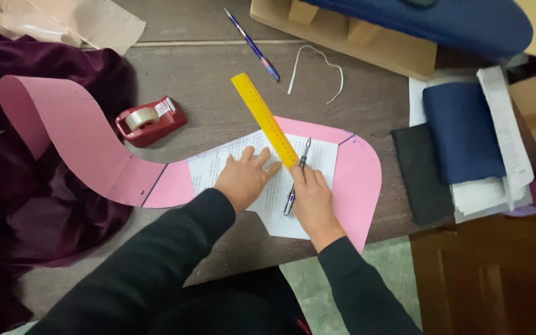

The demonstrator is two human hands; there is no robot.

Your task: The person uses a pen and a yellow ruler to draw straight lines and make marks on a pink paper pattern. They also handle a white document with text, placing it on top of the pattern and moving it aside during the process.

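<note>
head view: left hand (pixel 243 177) (flat, open) presses ruler (pixel 263 119); right hand (pixel 311 201) grips pen (pixel 297 177).

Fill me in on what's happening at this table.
A person in black sleeves presses the left hand flat on a white printed sheet lying over curved pink paper. A yellow ruler lies slanted across them, and the right hand holds a pen against its edge. A red tape dispenser sits nearby.

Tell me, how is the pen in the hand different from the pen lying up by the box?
The held pen is silvery grey and gripped by the right hand beside the yellow ruler, over the white paper. The blue pen lies alone on the bare table, untouched. Both are slim and lie slanted.
</note>
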